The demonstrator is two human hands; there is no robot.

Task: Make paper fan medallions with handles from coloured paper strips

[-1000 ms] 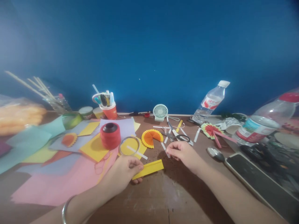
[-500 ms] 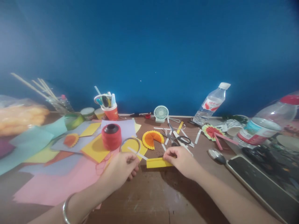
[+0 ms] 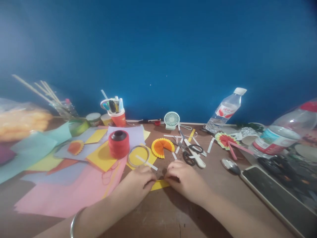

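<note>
A narrow yellow paper strip lies low over the table between my hands, its two ends hidden under my fingers. My left hand is closed on the strip's left end, and my right hand grips the right end. Just beyond them sits an orange and yellow pleated paper fan. A silver ring rests on a yellow paper square, with a white strip across it. Black-handled scissors and a white-handled knife lie beyond my right hand.
To the left are a red thread spool, coloured paper sheets and a cup of pens. A small fan stands by the wall. On the right are a water bottle, a phone and a large cut bottle.
My left hand has moved right and taken hold of the yellow strip's left end. My right hand has shifted left, and the strip sits slightly lower, between both hands.
</note>
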